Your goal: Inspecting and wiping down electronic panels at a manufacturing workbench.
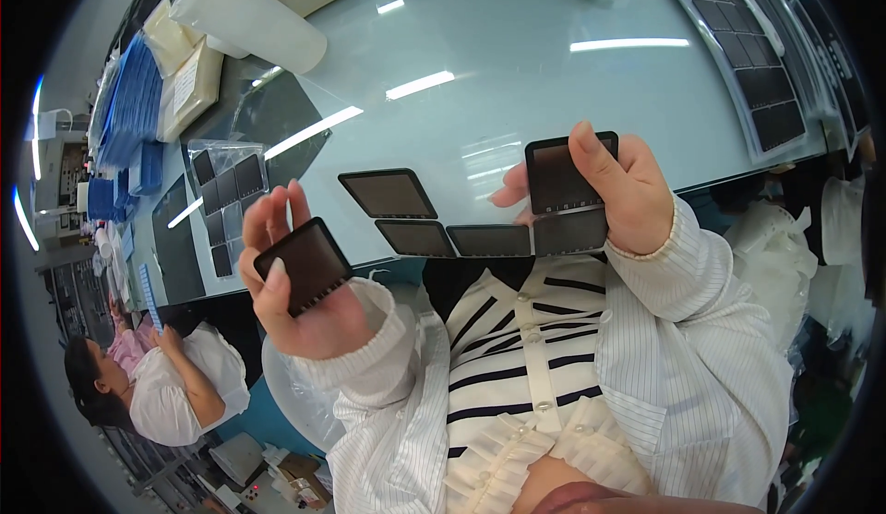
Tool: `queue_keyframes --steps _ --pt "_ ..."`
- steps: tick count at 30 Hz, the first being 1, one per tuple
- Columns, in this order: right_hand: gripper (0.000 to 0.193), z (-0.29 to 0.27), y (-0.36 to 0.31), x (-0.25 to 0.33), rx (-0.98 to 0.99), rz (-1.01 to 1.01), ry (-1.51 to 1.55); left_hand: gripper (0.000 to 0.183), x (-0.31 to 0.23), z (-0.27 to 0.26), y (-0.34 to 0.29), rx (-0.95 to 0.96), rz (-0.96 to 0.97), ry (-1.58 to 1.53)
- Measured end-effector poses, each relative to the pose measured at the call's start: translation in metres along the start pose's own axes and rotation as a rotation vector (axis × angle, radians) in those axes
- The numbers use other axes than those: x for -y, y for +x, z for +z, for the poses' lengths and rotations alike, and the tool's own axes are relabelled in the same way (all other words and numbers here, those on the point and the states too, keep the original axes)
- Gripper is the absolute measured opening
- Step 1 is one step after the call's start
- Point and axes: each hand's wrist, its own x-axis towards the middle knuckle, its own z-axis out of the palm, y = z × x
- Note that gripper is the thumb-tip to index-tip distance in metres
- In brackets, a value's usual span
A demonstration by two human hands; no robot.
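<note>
My left hand (pixel 269 306), raised at the table's near edge, grips a dark glass panel (pixel 309 260) with a black rim and rounded corners, thumb on its face. In my right hand (pixel 641 205) is a similar dark panel (pixel 556 177), pinched with the thumb on its front and fingers behind. Below it, another dark panel (pixel 565 234) lies by the table edge, next to a flat panel (pixel 489 240) and one more (pixel 415 237). Between my hands, a separate dark panel (pixel 388 194) rests on the glossy table (pixel 443 126).
At the far right lie clear trays (pixel 738 53) of dark panels. A bagged set of panels (pixel 226 186) sits at the left, near a white plastic bottle (pixel 249 20), blue stacked sheets (pixel 134 99) and yellowish packs (pixel 191 89). A co-worker (pixel 180 380) sits at the lower left.
</note>
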Motion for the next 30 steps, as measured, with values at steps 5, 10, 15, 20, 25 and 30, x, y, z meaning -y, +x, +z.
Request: queue_keyframes --steps 5,10,15,20,25,30 --pt "0.06 0.0 -0.004 0.007 0.01 -0.024 0.017 0.017 0.024 -0.036 0.013 0.25 -0.347 -0.44" --pt "0.059 -0.006 0.001 0.012 0.001 -0.064 0.051 0.051 0.027 -0.003 -0.011 0.042 -0.584 -0.232" --pt "0.06 -0.01 0.004 0.014 -0.061 -0.056 0.063 0.026 0.038 -0.02 -0.019 0.484 -0.259 0.075" --pt "0.053 -0.033 0.009 0.008 0.05 -0.042 -0.044 0.008 0.028 -0.017 -0.024 0.431 -0.177 0.07" --pt "0.03 -0.054 0.007 0.014 0.06 -0.043 -0.298 0.011 0.019 -0.014 -0.024 0.343 -0.223 0.07" --pt "0.019 -0.049 -0.003 0.016 -0.006 -0.068 -0.304 0.01 0.018 -0.017 -0.026 0.32 -0.196 0.069"
